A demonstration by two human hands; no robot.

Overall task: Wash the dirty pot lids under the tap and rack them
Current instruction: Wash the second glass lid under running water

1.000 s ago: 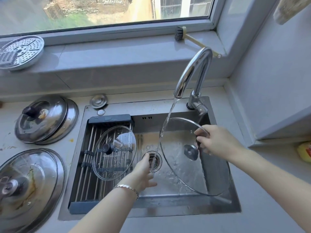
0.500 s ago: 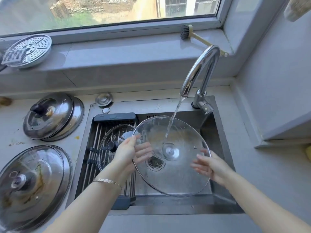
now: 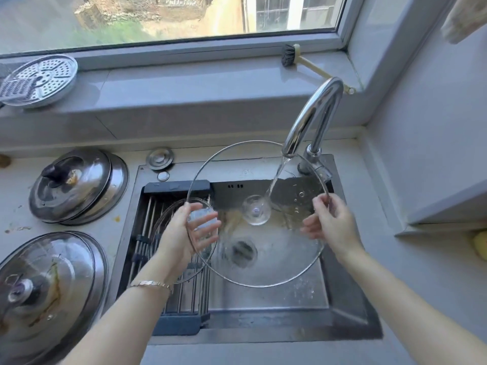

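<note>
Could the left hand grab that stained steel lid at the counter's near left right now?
Probably not yet: the left hand grips the rim of the big glass lid under the tap, the right hand holding the other side. Nothing stands between it and the stained steel lid, so once freed, likely yes.

Daylight enters through the window (image 3: 168, 19) beyond the grip on the glass lid (image 3: 263, 262), bright and even; shadows are soft, deepest on the sink (image 3: 350, 312) walls below the grip; glare streaks the tap (image 3: 313, 114) above it and the steel lids (image 3: 76, 185) to its left; fingers (image 3: 309, 227) of the right hand (image 3: 332, 222) show motion blur; straight edges bow toward the frame borders.
</note>
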